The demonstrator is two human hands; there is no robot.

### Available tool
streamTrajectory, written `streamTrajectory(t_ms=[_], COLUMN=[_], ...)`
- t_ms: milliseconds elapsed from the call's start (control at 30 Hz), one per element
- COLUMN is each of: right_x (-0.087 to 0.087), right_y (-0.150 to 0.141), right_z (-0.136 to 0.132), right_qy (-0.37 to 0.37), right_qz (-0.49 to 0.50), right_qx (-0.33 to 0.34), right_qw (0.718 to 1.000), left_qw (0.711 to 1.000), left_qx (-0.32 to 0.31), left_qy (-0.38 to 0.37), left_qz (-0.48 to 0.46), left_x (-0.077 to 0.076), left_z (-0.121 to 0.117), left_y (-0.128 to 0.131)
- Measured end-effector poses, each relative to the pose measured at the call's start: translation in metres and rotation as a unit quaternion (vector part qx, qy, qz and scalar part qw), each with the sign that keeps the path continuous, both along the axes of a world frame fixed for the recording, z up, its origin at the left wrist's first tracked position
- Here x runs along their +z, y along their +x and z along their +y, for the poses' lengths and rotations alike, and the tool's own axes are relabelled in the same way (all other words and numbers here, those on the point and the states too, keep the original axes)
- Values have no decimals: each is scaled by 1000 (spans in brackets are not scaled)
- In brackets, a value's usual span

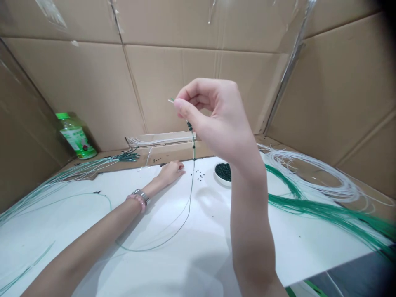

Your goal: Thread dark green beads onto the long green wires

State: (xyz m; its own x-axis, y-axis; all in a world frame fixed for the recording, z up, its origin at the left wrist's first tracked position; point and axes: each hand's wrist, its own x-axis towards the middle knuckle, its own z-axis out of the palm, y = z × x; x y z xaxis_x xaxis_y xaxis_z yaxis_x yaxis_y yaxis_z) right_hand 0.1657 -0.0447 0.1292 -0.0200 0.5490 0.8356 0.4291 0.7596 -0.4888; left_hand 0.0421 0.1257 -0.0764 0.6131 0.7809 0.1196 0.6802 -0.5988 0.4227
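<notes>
Green cord (pixel 189 205) hangs from our right hand (pixel 213 119), pinched near its top end between thumb and forefinger, raised well above the white board (pixel 173 264). Dark beads (pixel 189 126) sit on the strand just below the pinch; the lower length drops to the board and lies there in a slack loop. Left hand (pixel 169 173) rests on the board, fingers loosely curled, holding nothing we can see, near scattered loose beads (pixel 198 175). White bowl (pixel 218 181) of dark green beads (pixel 223 171) sits just beyond those, partly behind the right forearm. To the right we have a coil of white cord (pixel 309 173) and a bundle of green strands (pixel 328 212). Far left: plastic bottle (pixel 76 138) with a green cap, against the cardboard wall (pixel 185 82).
</notes>
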Motion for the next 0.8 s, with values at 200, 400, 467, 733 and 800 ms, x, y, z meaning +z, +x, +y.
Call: streamTrajectory(t_ms=[200,400,467,733,800], right_x=[0,0,-1,-8,-11], right_y=[1,-2,-4,-33,-42], right_z=[-1,-6,-7,-21,-24], right_qy=[2,-3,-9,5,20], right_qz=[2,13,25,-14,-34], right_qx=[11,3,-8,-44,-50], right_qw=[1000,1000,1000,999,998], left_qw=[998,968,940,741,680], left_qx=[5,12,13,-80,-126], left_qy=[-42,-115,-132,-180,-230], left_qz=[-56,-224,-314,-642,-685], left_x=[-4,16,40,155,165], left_z=[3,-10,-19,-116,-135], left_y=[8,11,9,-48,-57])
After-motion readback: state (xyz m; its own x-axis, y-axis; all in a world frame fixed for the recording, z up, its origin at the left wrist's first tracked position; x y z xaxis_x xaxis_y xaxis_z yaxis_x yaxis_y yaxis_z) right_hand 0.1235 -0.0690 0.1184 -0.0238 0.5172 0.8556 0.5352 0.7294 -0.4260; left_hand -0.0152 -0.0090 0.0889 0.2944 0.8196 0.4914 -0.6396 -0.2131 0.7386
